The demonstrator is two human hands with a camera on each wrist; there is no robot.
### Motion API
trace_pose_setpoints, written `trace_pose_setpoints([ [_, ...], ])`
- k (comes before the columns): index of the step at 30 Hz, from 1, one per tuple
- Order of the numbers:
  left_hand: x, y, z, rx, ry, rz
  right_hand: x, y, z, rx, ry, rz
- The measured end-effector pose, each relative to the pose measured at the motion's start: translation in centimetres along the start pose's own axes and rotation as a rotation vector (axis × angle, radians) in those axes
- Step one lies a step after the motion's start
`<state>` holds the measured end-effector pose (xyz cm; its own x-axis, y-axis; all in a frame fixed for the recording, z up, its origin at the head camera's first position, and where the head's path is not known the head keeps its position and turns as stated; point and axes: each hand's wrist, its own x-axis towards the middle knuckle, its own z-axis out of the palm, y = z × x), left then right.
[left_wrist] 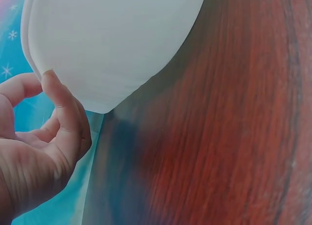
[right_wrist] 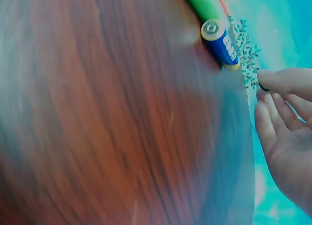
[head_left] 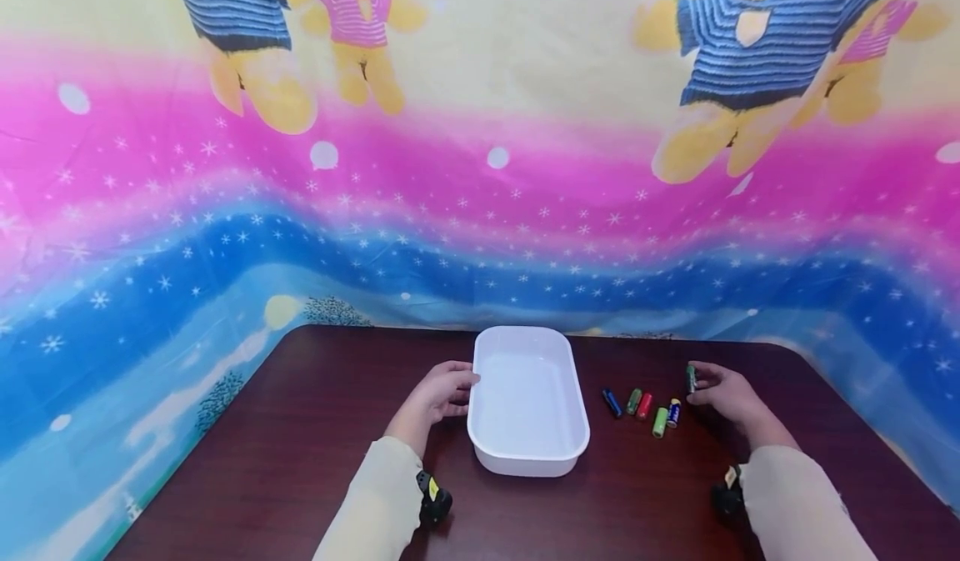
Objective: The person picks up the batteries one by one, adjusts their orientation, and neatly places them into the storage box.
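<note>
Head view: white tray [head_left: 498, 444] empty, batteries [head_left: 643, 405] beside.

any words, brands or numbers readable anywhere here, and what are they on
None can be read.
Blue and yellow battery: white print on its side, too blurred to read; a small round mark on its end cap, not legible.
Other batteries on the table: too small to read.
Battery pinched by the right hand: too small to read.
White tray, touched by the left hand: no print visible.
</note>
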<state>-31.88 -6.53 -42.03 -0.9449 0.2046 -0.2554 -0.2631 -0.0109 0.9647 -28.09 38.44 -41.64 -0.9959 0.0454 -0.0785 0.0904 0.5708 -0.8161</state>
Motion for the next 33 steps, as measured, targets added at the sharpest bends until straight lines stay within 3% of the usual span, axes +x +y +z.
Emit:
trace_pose_setpoints([
  [4, 0.0, -0.1, 0.1, -0.009, 0.002, -0.001, 0.0, -0.2, 0.3, 0.128, -0.027, -0.004],
  [9, 0.1, -0.2, 0.0, -0.017, 0.006, 0.01, 0.3, -0.7, 0.5, 0.33, -0.046, -0.101],
  [15, 0.1, -0.1, -0.2, -0.013, 0.011, 0.02, 0.6, -1.7, 1.0, 0.608, -0.144, -0.183],
  [24, 0.0, 0.2, -0.3, -0.027, -0.018, 0.01, 1.2, -3.8, 2.2, 0.56, -0.171, -0.13],
  [33, -0.1, 0.4, 0.3, -0.051, -0.027, 0.01, 1.7, -5.2, 3.2, 0.737, -0.247, -0.163],
])
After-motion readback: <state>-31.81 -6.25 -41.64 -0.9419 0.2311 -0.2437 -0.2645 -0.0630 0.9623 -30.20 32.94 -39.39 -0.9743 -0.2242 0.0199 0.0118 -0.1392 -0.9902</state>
